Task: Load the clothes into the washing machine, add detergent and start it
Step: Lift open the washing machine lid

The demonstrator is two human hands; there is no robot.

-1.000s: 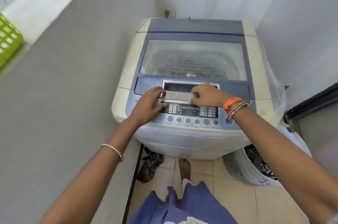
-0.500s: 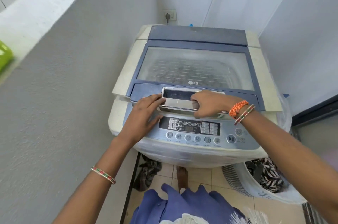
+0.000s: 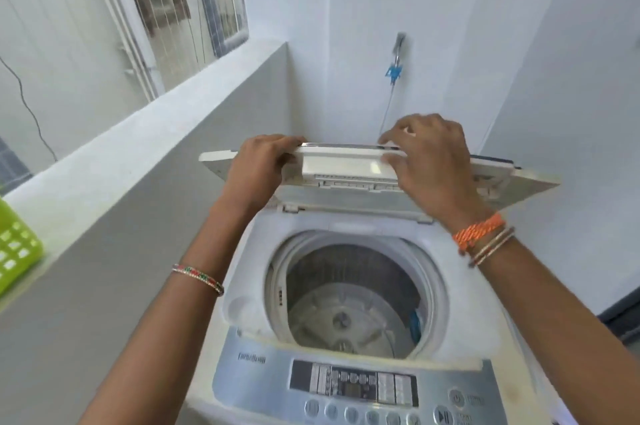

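The top-loading washing machine (image 3: 346, 386) stands with its folding lid (image 3: 349, 168) raised (underside facing the camera). Its steel drum (image 3: 349, 300) looks empty, though the bottom is blurred.

two hands (image 3: 258, 168) (image 3: 429, 161), one washing machine (image 3: 349, 386) (lid (image 3: 349, 166) up), one basket (image 3: 15, 251)

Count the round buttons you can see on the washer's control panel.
8, though blur and the frame edge may hide more. Six sit in a row along the panel's bottom, below the display. The power button and start/pause button are at right.
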